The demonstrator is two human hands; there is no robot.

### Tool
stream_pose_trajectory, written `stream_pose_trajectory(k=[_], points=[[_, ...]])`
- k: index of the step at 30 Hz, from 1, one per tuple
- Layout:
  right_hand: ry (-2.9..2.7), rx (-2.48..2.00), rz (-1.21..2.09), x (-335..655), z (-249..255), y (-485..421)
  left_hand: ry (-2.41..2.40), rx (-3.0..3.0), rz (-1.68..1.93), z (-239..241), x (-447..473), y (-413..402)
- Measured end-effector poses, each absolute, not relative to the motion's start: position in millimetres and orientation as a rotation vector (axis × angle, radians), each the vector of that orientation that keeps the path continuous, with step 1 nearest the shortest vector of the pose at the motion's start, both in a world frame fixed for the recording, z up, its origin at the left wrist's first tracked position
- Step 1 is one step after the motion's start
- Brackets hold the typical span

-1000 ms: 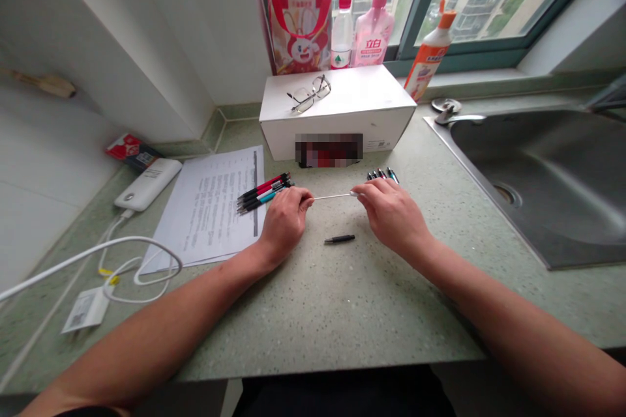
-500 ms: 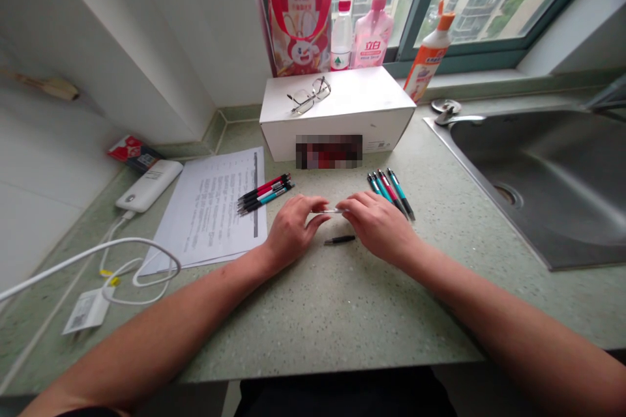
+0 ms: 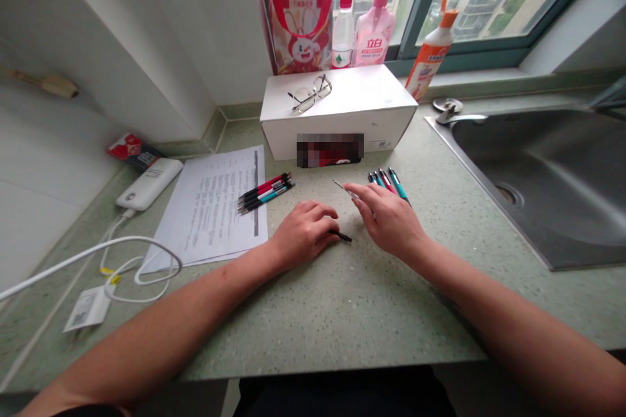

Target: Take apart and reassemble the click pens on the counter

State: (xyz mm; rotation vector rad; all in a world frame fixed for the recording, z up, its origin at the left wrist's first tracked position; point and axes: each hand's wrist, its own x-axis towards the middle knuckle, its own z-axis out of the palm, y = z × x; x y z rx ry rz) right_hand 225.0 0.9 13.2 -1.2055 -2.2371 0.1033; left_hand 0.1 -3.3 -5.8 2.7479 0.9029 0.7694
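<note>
My left hand (image 3: 308, 231) is closed on a short black pen barrel section (image 3: 345, 236), low over the counter; its dark end sticks out past the fingers. In my right hand (image 3: 386, 215), pinched between thumb and fingers, is a thin whitish pen part (image 3: 342, 187) with a narrow tip pointing up and left, most of it hidden by the hand. Just behind that hand lie several pens (image 3: 398, 184) with teal and red barrels, partly covered. Left of my left hand, several red, black and teal pens (image 3: 264, 192) lie side by side, overlapping the printed sheets (image 3: 205, 208).
A white box (image 3: 342, 94) with glasses (image 3: 310, 94) on top stands at the back. Bottles (image 3: 374, 32) line the window behind it. At left are a power bank (image 3: 149, 184) and a looped white cable (image 3: 141, 244). A steel sink (image 3: 548, 176) is at right.
My hands have come apart. The left let go of the thin pen part and moved down onto the black barrel section; the right keeps the thin part, now tilted.
</note>
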Motion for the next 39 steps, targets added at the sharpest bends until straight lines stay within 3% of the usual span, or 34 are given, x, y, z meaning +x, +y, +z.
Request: stream_pose_trajectory(k=[9,39], points=[[-2.313,-1.240,0.047,229.5,15.5,2.8,1.380,2.086,1.309,-4.4,-8.5,3.8],[-2.430,-1.291,-0.036,228.7,13.7,2.5,1.382,2.181,1.322,-3.3,-8.0,2.3]])
